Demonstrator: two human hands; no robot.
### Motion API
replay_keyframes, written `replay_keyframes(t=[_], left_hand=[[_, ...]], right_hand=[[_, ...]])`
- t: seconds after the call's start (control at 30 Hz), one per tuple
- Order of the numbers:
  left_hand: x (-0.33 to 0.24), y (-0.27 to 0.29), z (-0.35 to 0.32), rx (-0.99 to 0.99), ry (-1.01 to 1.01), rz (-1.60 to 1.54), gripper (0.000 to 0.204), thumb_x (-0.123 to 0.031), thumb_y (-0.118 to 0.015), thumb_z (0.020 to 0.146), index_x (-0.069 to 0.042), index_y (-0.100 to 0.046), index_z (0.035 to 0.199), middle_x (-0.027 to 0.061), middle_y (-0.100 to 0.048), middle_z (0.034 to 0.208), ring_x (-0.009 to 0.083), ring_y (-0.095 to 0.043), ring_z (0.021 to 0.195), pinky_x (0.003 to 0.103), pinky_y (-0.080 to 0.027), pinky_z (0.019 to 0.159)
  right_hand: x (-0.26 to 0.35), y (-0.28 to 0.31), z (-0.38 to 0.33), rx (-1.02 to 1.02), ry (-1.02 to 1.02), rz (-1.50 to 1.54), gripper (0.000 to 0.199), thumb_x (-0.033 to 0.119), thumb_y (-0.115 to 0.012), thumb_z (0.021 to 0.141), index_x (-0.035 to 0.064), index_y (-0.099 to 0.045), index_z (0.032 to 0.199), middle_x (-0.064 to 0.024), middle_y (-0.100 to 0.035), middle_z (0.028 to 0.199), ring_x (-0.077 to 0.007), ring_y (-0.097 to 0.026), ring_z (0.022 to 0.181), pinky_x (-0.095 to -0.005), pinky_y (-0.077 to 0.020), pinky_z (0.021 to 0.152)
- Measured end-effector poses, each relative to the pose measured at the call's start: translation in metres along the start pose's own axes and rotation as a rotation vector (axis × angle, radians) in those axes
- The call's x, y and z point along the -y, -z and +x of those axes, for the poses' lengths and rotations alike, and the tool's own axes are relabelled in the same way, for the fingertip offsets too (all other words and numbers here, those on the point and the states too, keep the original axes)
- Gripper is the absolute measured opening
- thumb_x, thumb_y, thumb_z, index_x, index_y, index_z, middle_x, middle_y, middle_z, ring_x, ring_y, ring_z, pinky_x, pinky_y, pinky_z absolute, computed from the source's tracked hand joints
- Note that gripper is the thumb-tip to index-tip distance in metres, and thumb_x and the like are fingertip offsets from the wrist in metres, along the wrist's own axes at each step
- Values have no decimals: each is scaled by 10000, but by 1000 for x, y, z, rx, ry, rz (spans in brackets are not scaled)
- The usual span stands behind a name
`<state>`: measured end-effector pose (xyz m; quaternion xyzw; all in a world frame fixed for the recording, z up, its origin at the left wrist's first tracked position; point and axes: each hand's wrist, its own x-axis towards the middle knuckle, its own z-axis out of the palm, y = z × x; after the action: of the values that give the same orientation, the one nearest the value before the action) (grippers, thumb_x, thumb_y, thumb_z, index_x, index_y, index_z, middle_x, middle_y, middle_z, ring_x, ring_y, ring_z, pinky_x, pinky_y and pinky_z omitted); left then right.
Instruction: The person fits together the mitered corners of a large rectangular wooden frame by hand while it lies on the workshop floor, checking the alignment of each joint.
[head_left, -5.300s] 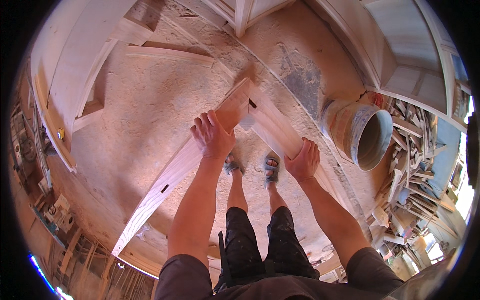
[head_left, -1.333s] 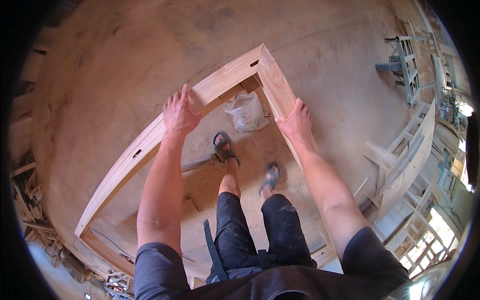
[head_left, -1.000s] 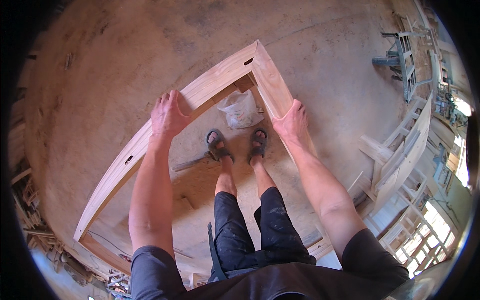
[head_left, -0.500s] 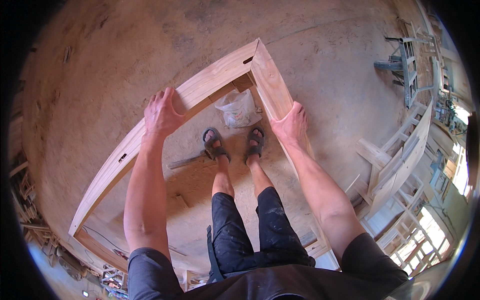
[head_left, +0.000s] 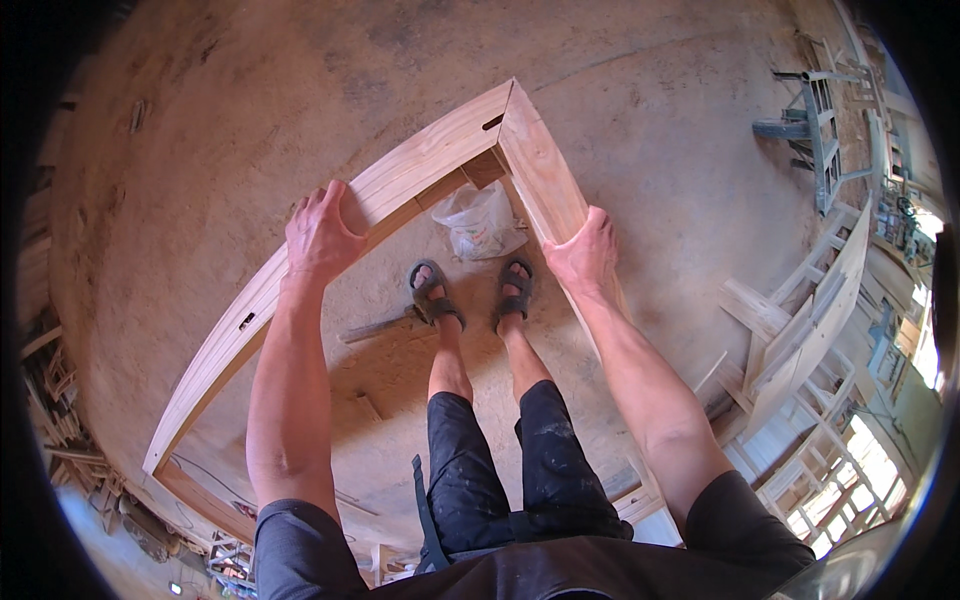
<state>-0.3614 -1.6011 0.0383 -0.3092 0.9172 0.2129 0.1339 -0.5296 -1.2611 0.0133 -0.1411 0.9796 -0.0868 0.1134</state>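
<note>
Both arms reach straight forward. The left hand (head_left: 322, 232) grips the long rail of a wooden frame (head_left: 420, 175); the right hand (head_left: 583, 255) grips the short rail beside its corner. The long rail runs down-left from that corner. Below the frame: sawdust-covered floor (head_left: 250, 110), a plastic bag (head_left: 482, 222), sandalled feet.
</note>
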Motion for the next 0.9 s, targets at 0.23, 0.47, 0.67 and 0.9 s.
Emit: replay_keyframes(t=[0.23,0.47,0.67,0.9], left_hand=[[-1,3,0,14,20,-6,487,-210,-811,736,-110,-617,1171,164,-691,1124,380,-646,1137,494,-520,966],[4,1,2,42,23,3,599,-245,-856,721,-113,-602,1246,161,-689,1186,383,-645,1158,491,-517,992],[4,-1,3,56,39,14,661,-258,-878,708,-113,-601,1290,155,-685,1232,376,-638,1193,492,-524,997],[6,-2,1,37,35,-1,686,-251,-876,714,-114,-601,1327,153,-674,1265,374,-632,1213,482,-521,1014]], right_hand=[[0,-2,0,-3,-20,19,770,229,-921,652,38,-484,1256,-230,-624,1199,-425,-605,1148,-534,-475,1012],[2,2,-1,44,-64,58,798,234,-889,651,32,-487,1310,-232,-599,1267,-421,-586,1220,-530,-484,1048],[5,6,-3,67,-67,29,792,231,-886,664,23,-479,1310,-241,-595,1262,-436,-582,1217,-533,-481,1048],[2,0,-3,46,-34,-17,762,217,-876,680,13,-471,1292,-256,-603,1233,-447,-590,1200,-539,-482,1039]])
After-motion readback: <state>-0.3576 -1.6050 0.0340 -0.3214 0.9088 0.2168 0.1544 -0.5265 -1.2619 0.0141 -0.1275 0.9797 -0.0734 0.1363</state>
